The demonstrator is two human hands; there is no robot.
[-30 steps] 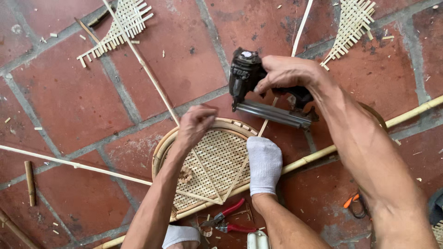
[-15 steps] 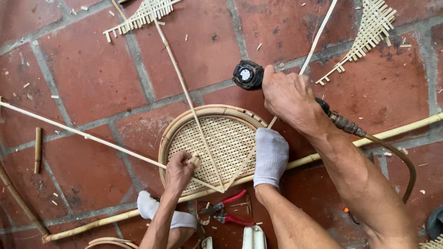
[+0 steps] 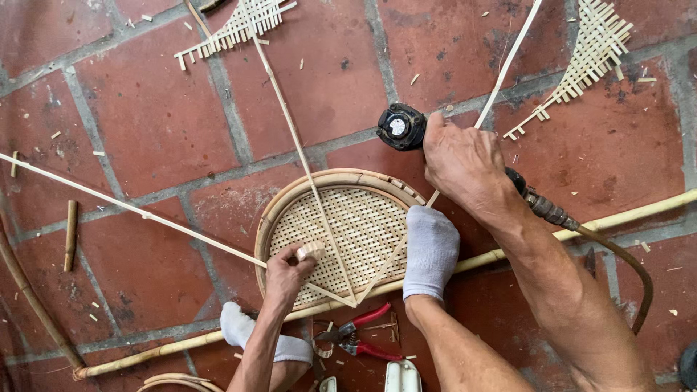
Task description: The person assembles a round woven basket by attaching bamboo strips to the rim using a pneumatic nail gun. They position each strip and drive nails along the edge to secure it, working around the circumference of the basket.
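A half-round woven rattan panel (image 3: 356, 225) with a bent cane rim lies on the brick floor. My left hand (image 3: 284, 274) rests on its lower left part, fingers closed on a small pale piece (image 3: 312, 251) where thin cane strips (image 3: 298, 145) cross. My right hand (image 3: 465, 168) grips a black air-powered nail tool (image 3: 399, 127) just beyond the panel's upper right rim; its hose (image 3: 617, 247) trails to the right. A white-socked foot (image 3: 432, 250) presses on the panel's right side.
A second socked foot (image 3: 239, 328) sits by a long thick cane pole (image 3: 624, 212). Red-handled pliers (image 3: 359, 337) lie below the panel. Woven scraps lie at the top left (image 3: 232, 27) and top right (image 3: 592, 54). A short stick (image 3: 70, 234) is at the left.
My right hand has lowered the nail tool from above the panel to the floor by its upper right rim. My left hand has slid down to the panel's lower left.
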